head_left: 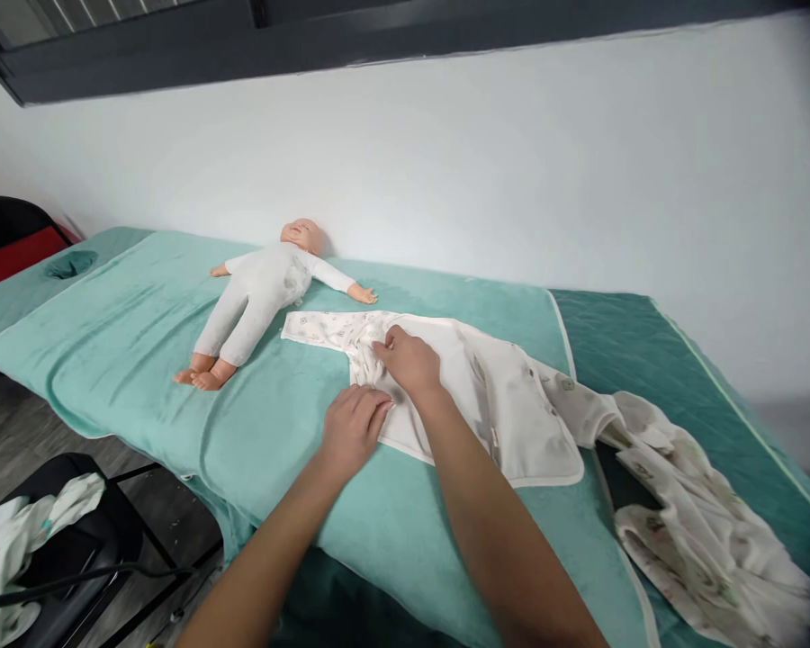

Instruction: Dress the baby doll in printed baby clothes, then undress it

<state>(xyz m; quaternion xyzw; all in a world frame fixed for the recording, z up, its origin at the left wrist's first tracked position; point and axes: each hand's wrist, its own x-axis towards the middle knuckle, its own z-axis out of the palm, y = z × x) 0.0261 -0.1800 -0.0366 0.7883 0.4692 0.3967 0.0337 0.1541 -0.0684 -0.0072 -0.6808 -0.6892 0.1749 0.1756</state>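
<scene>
Cream printed garment (486, 396) lies lengthwise left-right, sleeve toward the doll (256, 297); both hands' fingers (378, 407) press it flat, unclenched.

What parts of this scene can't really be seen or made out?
- Head view: the cloth under the left hand and right hand is covered by them.
- The print on the cloth is too small to make out.
- The crumpled fabric at lower right is blurred and cut off by the edge.
- The chair at lower left is cut off by the edge.
- The doll lies far off; its small details are unclear.
</scene>
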